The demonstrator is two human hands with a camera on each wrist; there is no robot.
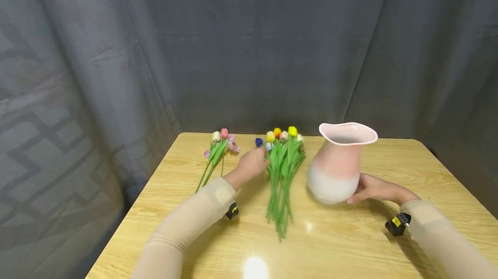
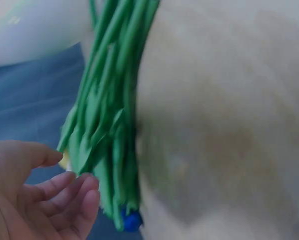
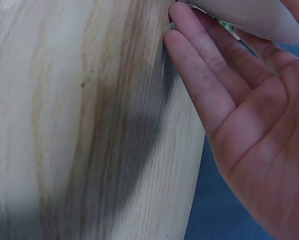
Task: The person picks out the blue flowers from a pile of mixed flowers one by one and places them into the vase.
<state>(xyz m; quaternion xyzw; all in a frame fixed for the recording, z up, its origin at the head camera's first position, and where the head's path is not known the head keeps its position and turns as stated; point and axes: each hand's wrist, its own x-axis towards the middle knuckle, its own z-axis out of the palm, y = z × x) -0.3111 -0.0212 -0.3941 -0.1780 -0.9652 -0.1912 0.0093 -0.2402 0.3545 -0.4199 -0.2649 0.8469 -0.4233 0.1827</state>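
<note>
A bunch of artificial tulips [image 1: 287, 160] lies on the table, its yellow, orange, white and pale heads pointing away from me and the green stems [image 1: 278, 207] towards me. My left hand [image 1: 252, 164] is at the bunch's left side, near a dark blue flower head [image 1: 259, 142]. In the left wrist view the thumb and loosely bent fingers stand apart beside the green leaves [image 2: 102, 140]; whether they touch is unclear. A pink and white vase [image 1: 334, 171] with a wavy rim stands upright to the right. Against its lower right side rests my right hand [image 1: 378, 189], fingers extended.
Left of my left hand lies a smaller group of flowers [image 1: 218, 151] with white, pink and purple heads. The wooden table [image 1: 327, 244] ends at a grey curtain [image 1: 256, 54] behind and at the sides.
</note>
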